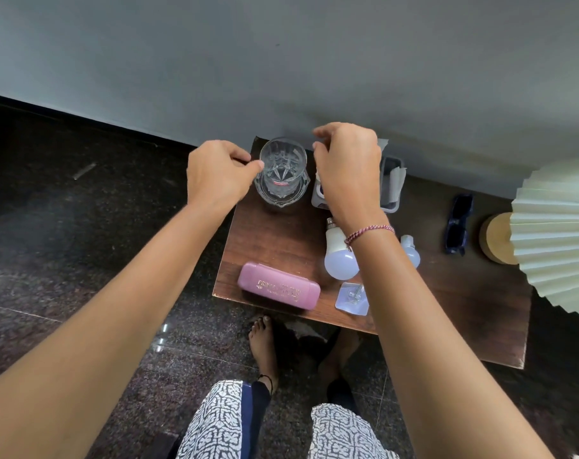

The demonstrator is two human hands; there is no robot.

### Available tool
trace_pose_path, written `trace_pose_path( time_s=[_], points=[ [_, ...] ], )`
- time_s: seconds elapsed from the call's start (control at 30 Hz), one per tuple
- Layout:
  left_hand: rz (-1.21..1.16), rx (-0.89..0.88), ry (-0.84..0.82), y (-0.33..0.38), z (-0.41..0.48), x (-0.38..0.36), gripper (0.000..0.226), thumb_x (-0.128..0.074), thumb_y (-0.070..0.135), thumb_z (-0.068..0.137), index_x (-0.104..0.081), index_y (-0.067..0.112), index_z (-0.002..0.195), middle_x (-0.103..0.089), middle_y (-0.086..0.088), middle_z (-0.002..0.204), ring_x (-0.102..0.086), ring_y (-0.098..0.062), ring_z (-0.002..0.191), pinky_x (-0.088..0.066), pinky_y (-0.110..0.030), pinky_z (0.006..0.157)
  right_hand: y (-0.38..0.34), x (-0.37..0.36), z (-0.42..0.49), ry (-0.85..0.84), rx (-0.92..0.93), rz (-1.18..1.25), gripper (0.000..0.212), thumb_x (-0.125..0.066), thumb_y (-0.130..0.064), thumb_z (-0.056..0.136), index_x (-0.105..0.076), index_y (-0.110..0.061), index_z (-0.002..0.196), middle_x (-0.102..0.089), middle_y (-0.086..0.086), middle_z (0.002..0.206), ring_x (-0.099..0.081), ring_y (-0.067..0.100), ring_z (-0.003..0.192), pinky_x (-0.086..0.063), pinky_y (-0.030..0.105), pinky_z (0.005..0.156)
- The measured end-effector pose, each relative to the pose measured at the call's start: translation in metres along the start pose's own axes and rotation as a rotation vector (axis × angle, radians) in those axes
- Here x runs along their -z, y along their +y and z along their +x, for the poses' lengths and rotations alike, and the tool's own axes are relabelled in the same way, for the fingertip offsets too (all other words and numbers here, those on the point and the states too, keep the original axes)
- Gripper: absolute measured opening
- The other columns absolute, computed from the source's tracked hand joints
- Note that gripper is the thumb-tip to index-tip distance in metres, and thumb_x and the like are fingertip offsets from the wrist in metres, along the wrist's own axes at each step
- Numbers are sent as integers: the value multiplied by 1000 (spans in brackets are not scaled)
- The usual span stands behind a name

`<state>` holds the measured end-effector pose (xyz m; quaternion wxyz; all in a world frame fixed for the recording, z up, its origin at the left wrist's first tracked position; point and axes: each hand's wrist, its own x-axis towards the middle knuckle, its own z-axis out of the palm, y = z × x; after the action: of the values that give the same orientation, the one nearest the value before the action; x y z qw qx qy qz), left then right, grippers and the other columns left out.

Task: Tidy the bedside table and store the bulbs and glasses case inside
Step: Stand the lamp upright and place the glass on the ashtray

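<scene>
A: Looking at both hands now — left hand [220, 175] is curling w/ thumb and forefinger tips touching the rim of the cut glass tumbler [282, 170], right hand [347, 167] is hovering just beside the glass on its other side, fingers bent, pinching nothing I can make out.

B: And the stuff she's meant to be storing?

A: All sitting nearer her than the hands. Pink glasses case [279, 290] is lying flat below the left hand, near the front edge of the bedside table [274, 240]. Big bulb [339, 255] is lying on its side right under the right wrist, smaller bulb [410, 251] is peeking out on the far side of that forearm.

B: Handling?

A: Case is looking like a hard shell, light, prob. smooth — I'd be gripping across its long sides. Bulbs are looking light but round, so prob. rolling easily; I'd be cupping the dome, not the metal cap. Fragile-ish, I'm guessing.

B: Anything else close by?

A: Grey tray [392, 183] w/ paper behind the right hand, sunglasses [458, 223] and lamp [553, 236] well off to its right.
</scene>
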<state>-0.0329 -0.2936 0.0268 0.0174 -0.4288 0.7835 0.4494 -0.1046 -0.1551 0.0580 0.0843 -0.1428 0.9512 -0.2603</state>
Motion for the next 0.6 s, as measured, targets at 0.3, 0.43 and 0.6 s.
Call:
trace_pose_path(
  time_s=[0.3, 0.43, 0.6],
  points=[
    [-13, -73, -120, 11, -87, -28, 5, -70, 16, 79, -70, 21, 77, -71, 1, 67, -70, -12, 68, -58, -33, 79, 41, 29, -69, 119, -107, 96, 28, -51, -4, 89, -73, -16, 101, -72, 3, 104, -66, 19, 94, -51, 34, 84],
    [140, -109, -171, 3, -131, -51, 17, -67, 6, 76, -74, 21, 71, -70, 4, 68, -68, -12, 73, -53, -23, 74, 70, 28, -107, 113, -162, 140, 23, -54, -3, 90, -73, -11, 100, -72, 4, 100, -67, 17, 91, -53, 28, 82],
    [115, -42, -249, -19, -174, -83, 23, -67, 3, 76, -70, 23, 64, -73, 0, 72, -68, -14, 71, -55, -26, 73, 109, 18, -155, 61, -247, 164, 23, -53, -7, 92, -71, -13, 105, -72, 3, 102, -65, 16, 93, -52, 29, 86]
  ],
)
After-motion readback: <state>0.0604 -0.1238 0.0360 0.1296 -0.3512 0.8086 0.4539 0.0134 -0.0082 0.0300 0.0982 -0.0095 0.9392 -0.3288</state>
